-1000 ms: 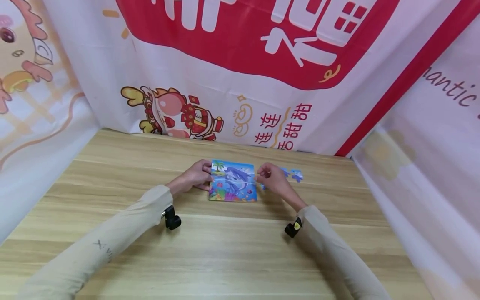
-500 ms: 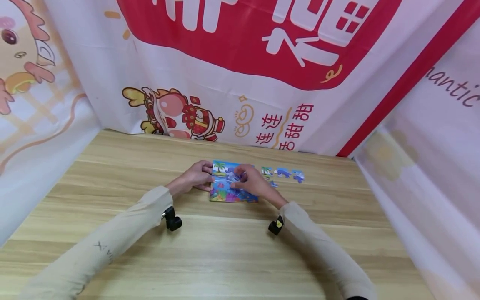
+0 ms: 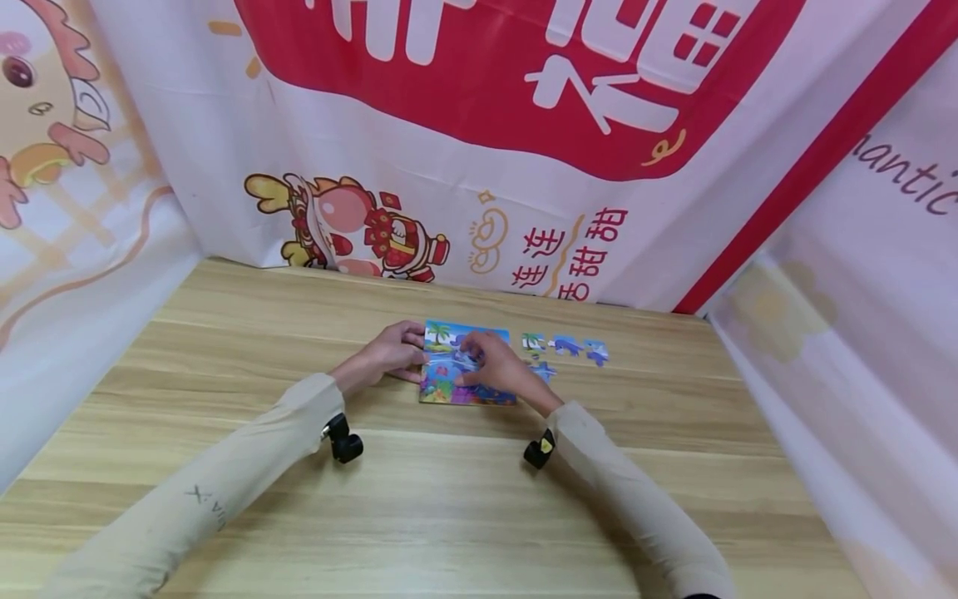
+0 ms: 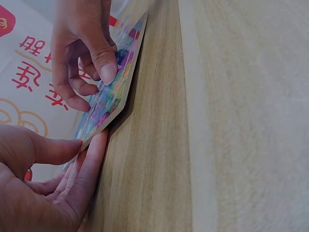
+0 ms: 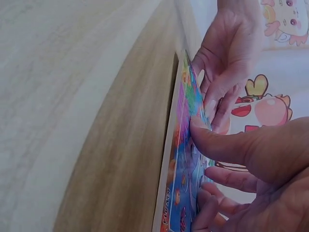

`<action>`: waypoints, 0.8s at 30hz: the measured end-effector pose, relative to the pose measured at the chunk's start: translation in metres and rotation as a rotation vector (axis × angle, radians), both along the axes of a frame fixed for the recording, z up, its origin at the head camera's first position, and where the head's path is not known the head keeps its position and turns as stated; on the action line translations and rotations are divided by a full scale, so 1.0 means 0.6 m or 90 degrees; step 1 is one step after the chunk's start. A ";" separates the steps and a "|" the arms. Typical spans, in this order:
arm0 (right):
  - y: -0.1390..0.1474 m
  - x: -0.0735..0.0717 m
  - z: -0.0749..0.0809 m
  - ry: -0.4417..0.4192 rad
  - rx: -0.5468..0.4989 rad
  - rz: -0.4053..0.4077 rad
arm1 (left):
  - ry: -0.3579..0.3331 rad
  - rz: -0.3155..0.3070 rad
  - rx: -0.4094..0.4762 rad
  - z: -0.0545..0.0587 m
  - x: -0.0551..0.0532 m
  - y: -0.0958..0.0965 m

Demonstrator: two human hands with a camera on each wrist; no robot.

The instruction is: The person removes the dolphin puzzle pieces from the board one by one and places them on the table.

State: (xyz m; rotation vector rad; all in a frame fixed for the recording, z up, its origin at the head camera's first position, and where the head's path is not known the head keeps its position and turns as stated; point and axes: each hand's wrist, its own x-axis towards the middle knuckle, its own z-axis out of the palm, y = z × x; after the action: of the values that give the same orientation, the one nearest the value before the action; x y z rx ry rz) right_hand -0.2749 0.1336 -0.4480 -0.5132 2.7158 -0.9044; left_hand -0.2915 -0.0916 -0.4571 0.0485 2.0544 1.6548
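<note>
A thin dolphin jigsaw puzzle board (image 3: 440,389), printed with a palm tree and sea scene, lies on the wooden table in the head view. At its left edge my left hand (image 3: 392,348) grips it, thumb on top and fingers underneath, as the left wrist view shows. My right hand (image 3: 496,364) is over the board's middle, covering part of the picture. In the right wrist view its thumb (image 5: 219,145) touches the printed surface, with the other fingertips bent and apart from it. No loose piece shows between them. Several loose puzzle pieces (image 3: 566,345) lie right of the board.
The wooden table (image 3: 449,499) stretches in front of the board. A printed cloth (image 3: 479,125) hangs behind the table, with more cloth on the left and right sides. Each wrist carries a small black camera (image 3: 346,441).
My right hand has come left from beside the loose pieces onto the board's middle, then slightly lower, with thumb and fingers spreading apart. My left hand has kept its grip on the board's edge.
</note>
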 end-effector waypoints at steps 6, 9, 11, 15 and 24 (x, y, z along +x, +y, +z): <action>0.000 -0.003 0.000 -0.009 0.010 -0.016 | -0.004 0.003 -0.006 -0.002 -0.001 0.000; 0.001 -0.005 0.000 0.000 0.009 -0.014 | -0.006 0.006 -0.003 -0.002 -0.002 0.000; 0.002 -0.006 0.000 0.009 -0.001 -0.009 | -0.003 0.005 -0.001 -0.002 -0.003 0.000; 0.004 -0.004 0.000 0.012 -0.019 0.001 | -0.012 0.006 -0.004 -0.004 -0.003 -0.001; 0.005 -0.004 -0.003 0.014 -0.025 -0.005 | -0.057 0.025 0.028 -0.003 -0.006 -0.001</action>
State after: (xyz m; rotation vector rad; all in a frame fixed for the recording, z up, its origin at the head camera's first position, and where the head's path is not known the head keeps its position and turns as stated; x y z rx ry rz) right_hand -0.2776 0.1365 -0.4501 -0.5225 2.7268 -0.9607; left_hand -0.2949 -0.0920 -0.4590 -0.0506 1.9641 1.6941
